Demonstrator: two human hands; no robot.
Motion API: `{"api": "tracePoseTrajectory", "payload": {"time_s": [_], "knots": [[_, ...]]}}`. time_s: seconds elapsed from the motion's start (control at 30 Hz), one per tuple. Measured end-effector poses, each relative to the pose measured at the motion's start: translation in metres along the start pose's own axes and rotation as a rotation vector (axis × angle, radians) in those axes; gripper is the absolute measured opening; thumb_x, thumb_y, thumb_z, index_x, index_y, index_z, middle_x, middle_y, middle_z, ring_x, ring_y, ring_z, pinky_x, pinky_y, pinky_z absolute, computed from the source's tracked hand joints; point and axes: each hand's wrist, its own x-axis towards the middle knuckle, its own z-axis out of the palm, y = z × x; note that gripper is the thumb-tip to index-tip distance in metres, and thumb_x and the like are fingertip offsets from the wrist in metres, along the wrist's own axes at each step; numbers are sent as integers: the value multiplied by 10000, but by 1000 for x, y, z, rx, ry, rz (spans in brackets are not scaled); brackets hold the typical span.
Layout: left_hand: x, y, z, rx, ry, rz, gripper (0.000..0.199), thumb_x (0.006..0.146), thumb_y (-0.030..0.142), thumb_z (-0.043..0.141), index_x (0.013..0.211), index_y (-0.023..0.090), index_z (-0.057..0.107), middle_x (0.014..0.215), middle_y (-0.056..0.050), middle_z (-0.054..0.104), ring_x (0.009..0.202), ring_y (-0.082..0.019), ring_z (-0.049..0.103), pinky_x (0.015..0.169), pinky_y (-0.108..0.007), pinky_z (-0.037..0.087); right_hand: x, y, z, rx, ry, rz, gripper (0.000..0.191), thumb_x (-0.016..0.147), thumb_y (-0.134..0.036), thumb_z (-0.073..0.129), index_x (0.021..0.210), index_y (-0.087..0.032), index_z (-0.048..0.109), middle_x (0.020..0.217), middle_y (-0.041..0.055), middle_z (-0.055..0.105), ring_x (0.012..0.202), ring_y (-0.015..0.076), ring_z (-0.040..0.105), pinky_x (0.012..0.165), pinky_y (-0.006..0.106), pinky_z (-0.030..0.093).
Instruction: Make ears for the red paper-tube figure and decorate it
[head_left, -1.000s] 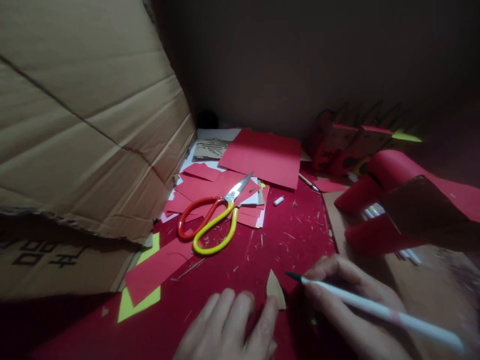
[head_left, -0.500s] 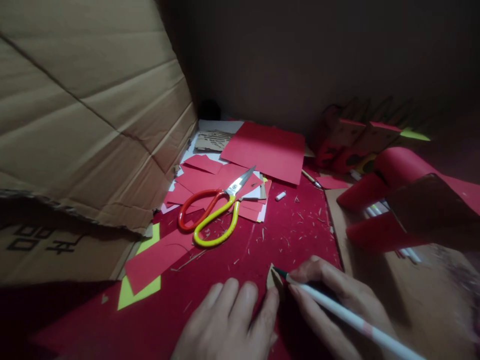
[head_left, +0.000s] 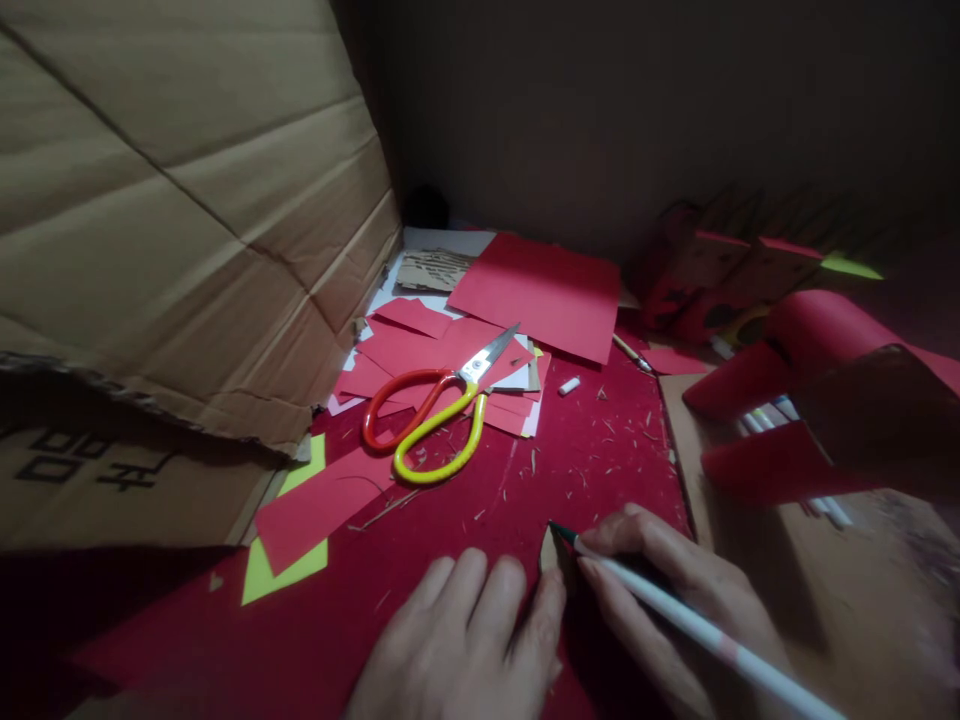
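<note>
My right hand [head_left: 690,590] grips a white felt-tip pen [head_left: 697,625] with a dark green tip. That tip touches the upper end of a small pointed piece of cardboard [head_left: 553,558] on the red surface. My left hand [head_left: 469,635] has its fingers curled, holding the cardboard piece down by its lower part, which is hidden under the thumb side. Beyond my hands lie scissors [head_left: 439,410] with one red and one yellow handle, resting on red paper pieces [head_left: 420,352] with their blades slightly apart.
A tall cardboard panel [head_left: 187,180] stands on the left, above red and yellow paper strips [head_left: 289,580]. A large red sheet [head_left: 540,295] lies at the back. To the right are a red paper-covered cardboard shape [head_left: 814,330] and a brown board [head_left: 862,590]. Scraps litter the red table [head_left: 600,470].
The pen tip has shifted slightly to the point of the cardboard piece. The whole view has moved a little; both hands keep their hold.
</note>
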Motion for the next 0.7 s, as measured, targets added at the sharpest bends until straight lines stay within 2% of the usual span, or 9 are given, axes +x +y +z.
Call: {"api": "tracePoseTrajectory", "payload": {"time_s": [0.13,0.33,0.53,0.7], "knots": [[0,1,-1,-8,6,-8,291,892,183,404,1114,181,593,754,-32,629,606,-182,573,568,-323,460,0,-2,0,33,-17,20,63,833,-200,561,774,-221,573,646,3,612,570,154,617,553,241,517],[-2,2,-1,-16,8,-9,288,908,201,395,1118,186,591,777,-33,637,627,-191,583,602,-337,466,-1,-4,-1,57,-17,53,54,836,-202,562,786,-223,566,679,3,619,606,154,630,569,237,517],[0,1,0,-7,-19,3,295,918,200,382,1129,178,586,777,-38,630,615,-178,564,585,-324,452,0,2,-2,43,-61,3,37,850,-189,552,832,-220,559,696,-8,619,585,125,636,554,205,512],[-1,1,-2,-3,1,6,287,919,212,392,1120,177,593,770,-36,622,617,-174,555,573,-315,438,-1,3,-1,41,-21,-25,45,841,-181,572,836,-223,558,699,-15,621,604,116,638,557,185,509]]}}
